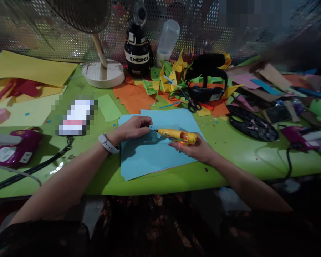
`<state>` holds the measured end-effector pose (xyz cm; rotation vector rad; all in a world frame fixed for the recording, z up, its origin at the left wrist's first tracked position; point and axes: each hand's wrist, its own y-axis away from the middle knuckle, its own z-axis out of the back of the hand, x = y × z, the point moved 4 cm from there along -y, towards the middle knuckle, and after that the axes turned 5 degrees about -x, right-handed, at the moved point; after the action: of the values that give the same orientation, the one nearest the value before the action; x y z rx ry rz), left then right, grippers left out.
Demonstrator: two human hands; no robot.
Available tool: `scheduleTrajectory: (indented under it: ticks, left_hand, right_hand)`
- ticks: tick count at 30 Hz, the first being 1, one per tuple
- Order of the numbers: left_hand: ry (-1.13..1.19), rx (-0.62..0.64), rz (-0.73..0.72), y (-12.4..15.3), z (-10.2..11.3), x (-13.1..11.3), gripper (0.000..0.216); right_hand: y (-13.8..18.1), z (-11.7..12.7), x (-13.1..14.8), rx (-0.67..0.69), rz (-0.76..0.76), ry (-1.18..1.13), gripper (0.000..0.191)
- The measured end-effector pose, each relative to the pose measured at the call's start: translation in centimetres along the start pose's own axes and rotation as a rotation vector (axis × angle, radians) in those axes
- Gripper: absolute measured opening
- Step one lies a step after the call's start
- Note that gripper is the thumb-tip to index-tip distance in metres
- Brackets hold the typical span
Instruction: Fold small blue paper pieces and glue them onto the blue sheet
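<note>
My right hand is wrapped round a yellow glue gun, its dark tip pointing left. A small red-orange glow shows below its body. Close to that tip, my left hand has its fingers curled together at the edge of a small blue paper piece; the exact grip is partly hidden. A white band circles the left wrist. Both hands are over a stack of light blue paper sheets lying on the green table.
Left of the paper lie a phone on a strap and a purple device. Behind stand a fan base, a black bottle and a clear bottle. Scissors, paper scraps and a black palette lie around.
</note>
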<state>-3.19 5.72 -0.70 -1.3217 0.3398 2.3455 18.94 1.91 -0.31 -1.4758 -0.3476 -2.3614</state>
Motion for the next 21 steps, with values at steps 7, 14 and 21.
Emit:
scheduleTrajectory:
  ticks: [7, 14, 21]
  left_hand:
    - [-0.006, -0.006, -0.012, -0.01, -0.01, 0.01, 0.004]
    - [-0.016, -0.007, -0.009, -0.03, -0.03, 0.18, 0.005]
    - [-0.013, -0.003, -0.017, 0.01, 0.0, 0.11, 0.006]
  right_hand:
    - [0.06, 0.01, 0.03, 0.003, -0.013, 0.01, 0.04]
    - [0.07, 0.01, -0.06, -0.005, -0.007, 0.015, 0.039]
    - [0.09, 0.03, -0.09, -0.011, 0.013, 0.039, 0.041]
